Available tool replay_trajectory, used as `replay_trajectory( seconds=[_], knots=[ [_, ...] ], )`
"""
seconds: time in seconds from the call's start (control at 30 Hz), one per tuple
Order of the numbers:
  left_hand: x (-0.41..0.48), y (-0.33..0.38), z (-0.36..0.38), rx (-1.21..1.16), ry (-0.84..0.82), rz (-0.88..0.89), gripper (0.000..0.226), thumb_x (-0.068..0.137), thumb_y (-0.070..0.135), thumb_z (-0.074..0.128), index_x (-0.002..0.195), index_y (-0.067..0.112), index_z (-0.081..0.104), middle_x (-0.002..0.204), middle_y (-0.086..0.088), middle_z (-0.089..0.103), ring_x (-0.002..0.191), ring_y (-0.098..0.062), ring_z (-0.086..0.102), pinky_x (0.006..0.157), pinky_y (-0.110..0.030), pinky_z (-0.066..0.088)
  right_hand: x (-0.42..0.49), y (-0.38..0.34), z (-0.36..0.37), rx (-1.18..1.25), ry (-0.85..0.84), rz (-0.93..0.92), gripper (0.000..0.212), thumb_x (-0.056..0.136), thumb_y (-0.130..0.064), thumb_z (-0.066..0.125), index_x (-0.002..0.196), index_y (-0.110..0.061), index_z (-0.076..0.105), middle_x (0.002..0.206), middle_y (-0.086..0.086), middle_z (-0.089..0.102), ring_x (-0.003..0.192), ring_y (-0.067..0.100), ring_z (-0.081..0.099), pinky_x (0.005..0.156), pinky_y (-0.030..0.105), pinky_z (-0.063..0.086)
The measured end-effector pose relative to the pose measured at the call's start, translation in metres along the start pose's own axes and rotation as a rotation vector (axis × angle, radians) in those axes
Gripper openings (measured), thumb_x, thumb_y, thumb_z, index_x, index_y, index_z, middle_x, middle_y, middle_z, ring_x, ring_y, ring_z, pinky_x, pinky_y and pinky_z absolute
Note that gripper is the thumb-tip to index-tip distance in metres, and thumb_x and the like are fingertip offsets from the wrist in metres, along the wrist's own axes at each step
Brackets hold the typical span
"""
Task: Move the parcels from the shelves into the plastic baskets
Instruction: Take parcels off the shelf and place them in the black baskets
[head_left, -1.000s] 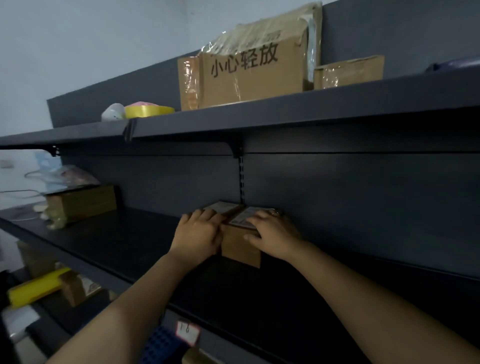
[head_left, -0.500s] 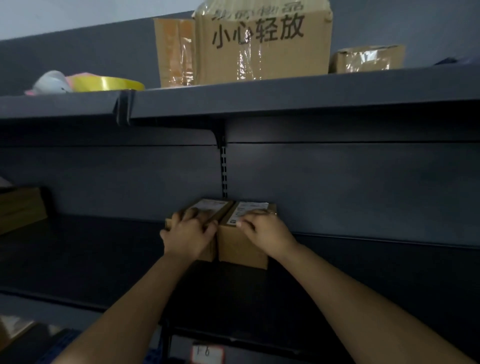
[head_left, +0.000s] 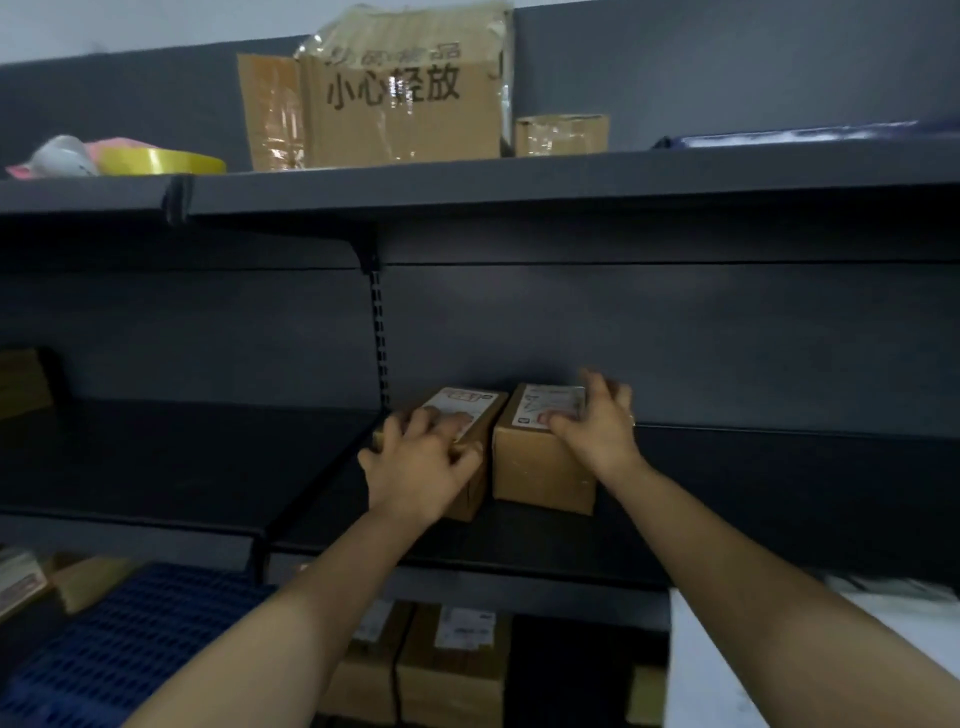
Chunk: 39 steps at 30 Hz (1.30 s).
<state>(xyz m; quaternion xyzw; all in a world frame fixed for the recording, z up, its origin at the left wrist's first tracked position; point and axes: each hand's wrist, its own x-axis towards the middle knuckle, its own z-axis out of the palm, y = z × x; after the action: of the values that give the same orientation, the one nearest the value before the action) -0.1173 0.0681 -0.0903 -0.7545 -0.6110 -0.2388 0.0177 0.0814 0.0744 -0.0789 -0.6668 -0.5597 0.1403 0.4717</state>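
Two small cardboard parcels with white labels stand side by side on the dark middle shelf (head_left: 156, 457). My left hand (head_left: 421, 462) grips the left parcel (head_left: 470, 410) from the front and top, its fingers curled over the label. My right hand (head_left: 597, 421) grips the right parcel (head_left: 540, 467) at its right top edge, thumb on the label and fingers round the far side. A narrow gap separates the two parcels. A blue plastic basket (head_left: 119, 644) sits at the lower left, below the shelf.
The top shelf carries a large taped carton (head_left: 395, 104), a smaller box (head_left: 561, 135), a yellow tape roll (head_left: 161, 161) and a dark bag (head_left: 805, 137). More parcels (head_left: 447, 670) stand on the shelf below. A white surface (head_left: 727, 670) lies at lower right.
The two parcels have been drawn apart and forward. My right hand shifted from the top to the right edge of its parcel. The view dropped, so the blue basket shows.
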Motion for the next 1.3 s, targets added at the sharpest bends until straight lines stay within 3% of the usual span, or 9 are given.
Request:
replay_trajectory(
  seconds=[0.1, 0.2, 0.43, 0.53, 0.67, 0.87, 0.97, 1.17, 1.3],
  knots=[
    [-0.015, 0.027, 0.000, -0.043, 0.032, 0.009, 0.045, 0.095, 0.055, 0.027, 0.134, 0.040, 0.043, 0.145, 0.010, 0.037, 0.133, -0.022, 0.026, 0.096, -0.048, 0.030, -0.007, 0.017, -0.027, 0.155, 0.011, 0.246, 0.095, 0.080, -0.042, 0.074, 0.153, -0.019, 0.017, 0.150, 0.013, 0.019, 0.134, 0.036, 0.032, 0.112, 0.043, 0.033],
    [-0.011, 0.042, -0.010, -0.186, 0.115, -0.104, 0.050, 0.097, 0.055, 0.019, 0.135, 0.033, 0.043, 0.141, -0.001, 0.040, 0.128, -0.027, 0.035, 0.097, -0.048, 0.029, -0.010, 0.030, -0.046, 0.364, -0.037, 0.433, 0.082, 0.083, -0.044, 0.069, 0.148, -0.013, 0.031, 0.145, 0.013, 0.036, 0.125, 0.031, 0.045, 0.102, 0.040, 0.042],
    [0.022, 0.019, 0.001, -0.794, -0.066, -0.532, 0.066, 0.086, 0.044, 0.063, 0.139, 0.011, 0.044, 0.135, -0.016, 0.051, 0.116, -0.034, 0.052, 0.100, -0.040, 0.045, -0.021, 0.032, -0.066, 0.539, -0.222, 0.554, 0.062, 0.090, -0.044, 0.061, 0.140, -0.011, 0.045, 0.135, 0.011, 0.054, 0.097, 0.020, 0.048, 0.084, 0.031, 0.037],
    [0.014, 0.023, 0.003, -0.830, -0.025, -0.529, 0.064, 0.083, 0.048, 0.064, 0.133, 0.010, 0.051, 0.125, -0.016, 0.058, 0.111, -0.035, 0.056, 0.097, -0.044, 0.048, -0.027, 0.027, -0.060, 0.567, -0.208, 0.559, 0.067, 0.087, -0.046, 0.063, 0.143, -0.016, 0.040, 0.135, 0.010, 0.052, 0.101, 0.020, 0.047, 0.087, 0.032, 0.037],
    [0.001, 0.025, 0.001, -1.068, 0.046, -0.484, 0.054, 0.083, 0.034, 0.070, 0.129, 0.013, 0.051, 0.117, -0.012, 0.061, 0.105, -0.030, 0.058, 0.094, -0.046, 0.050, -0.038, 0.020, -0.058, 0.701, -0.179, 0.568, 0.071, 0.080, -0.047, 0.070, 0.142, -0.039, 0.035, 0.136, 0.006, 0.043, 0.124, 0.032, 0.042, 0.098, 0.053, 0.043],
    [-0.013, 0.057, -0.003, -1.332, -0.144, -0.341, 0.035, 0.082, 0.025, 0.073, 0.113, 0.023, 0.055, 0.113, -0.006, 0.065, 0.103, -0.025, 0.062, 0.096, -0.046, 0.050, -0.065, 0.018, -0.094, 0.820, 0.068, 0.420, 0.066, 0.082, -0.037, 0.068, 0.140, -0.043, 0.036, 0.130, 0.000, 0.052, 0.116, 0.025, 0.049, 0.101, 0.054, 0.041],
    [-0.026, 0.096, 0.002, -1.406, -0.298, -0.238, 0.047, 0.082, 0.031, 0.072, 0.125, 0.027, 0.054, 0.119, -0.004, 0.062, 0.106, -0.022, 0.060, 0.095, -0.045, 0.049, -0.091, 0.034, -0.140, 0.803, 0.142, 0.382, 0.061, 0.081, -0.039, 0.067, 0.137, -0.042, 0.041, 0.127, 0.000, 0.058, 0.114, 0.024, 0.055, 0.098, 0.051, 0.043],
    [-0.065, 0.210, 0.007, -1.569, -0.637, -0.106, 0.046, 0.089, 0.042, 0.059, 0.131, 0.045, 0.042, 0.120, 0.003, 0.062, 0.111, -0.024, 0.056, 0.099, -0.059, 0.040, -0.159, 0.075, -0.243, 0.778, 0.503, 0.439, 0.048, 0.084, -0.039, 0.064, 0.129, -0.039, 0.047, 0.123, 0.001, 0.057, 0.112, 0.025, 0.054, 0.088, 0.044, 0.051],
    [-0.102, 0.307, 0.014, -1.560, -0.850, 0.115, 0.039, 0.091, 0.036, 0.057, 0.124, 0.048, 0.041, 0.116, 0.007, 0.063, 0.105, -0.018, 0.058, 0.084, -0.049, 0.049, -0.221, 0.114, -0.323, 0.868, 0.728, 0.434, 0.051, 0.083, -0.039, 0.066, 0.130, -0.035, 0.047, 0.122, 0.005, 0.059, 0.110, 0.026, 0.057, 0.084, 0.043, 0.054]
  ],
)
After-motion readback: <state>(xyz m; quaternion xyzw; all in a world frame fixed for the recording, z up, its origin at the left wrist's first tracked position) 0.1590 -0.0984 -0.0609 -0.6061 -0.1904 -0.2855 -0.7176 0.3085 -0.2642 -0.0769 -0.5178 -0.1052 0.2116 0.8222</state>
